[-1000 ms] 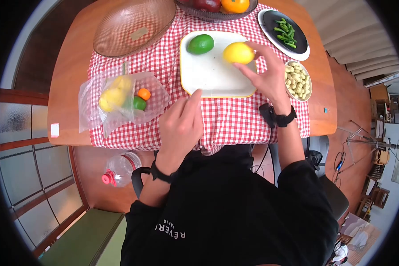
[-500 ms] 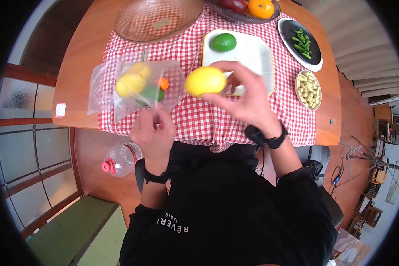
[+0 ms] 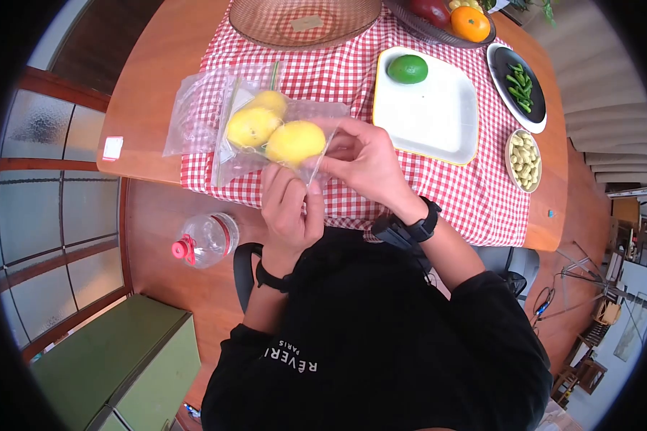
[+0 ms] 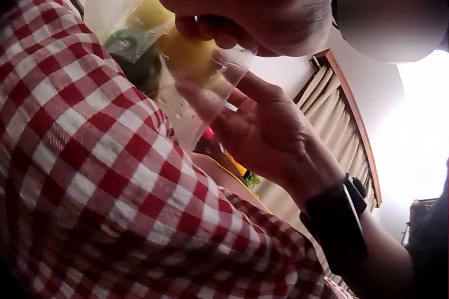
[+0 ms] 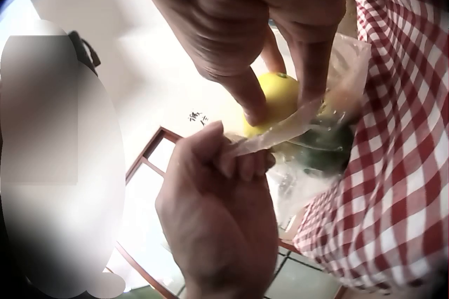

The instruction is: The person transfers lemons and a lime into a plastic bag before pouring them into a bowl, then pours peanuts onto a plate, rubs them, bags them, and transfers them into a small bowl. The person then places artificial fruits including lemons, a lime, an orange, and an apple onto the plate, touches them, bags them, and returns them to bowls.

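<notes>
My right hand (image 3: 370, 161) holds a lemon (image 3: 295, 142) by its end, with the fingertips at the mouth of a clear zip bag (image 3: 230, 161). In the right wrist view, the fingers (image 5: 312, 68) stand around the lemon (image 5: 277, 99), beside the bag's rim. My left hand (image 3: 291, 208) pinches that rim between thumb and fingers, also seen in the left wrist view. Inside the bag lie more yellow fruit (image 3: 251, 128) and a dark green fruit (image 5: 326, 148), which the held lemon mostly hides in the head view.
To the right is a white tray (image 3: 424, 118) with a green fruit (image 3: 407, 69). Beyond stand a brownish glass bowl (image 3: 338, 36) and a fruit bowl (image 3: 438, 36). Green peppers (image 3: 520, 87) on a plate and a bowl of peanuts (image 3: 525, 161) are at the far right.
My right hand has carried the lemon leftward from over the tray to the bag's mouth. The left hand has moved from near the tray to the bag and raised its rim.
</notes>
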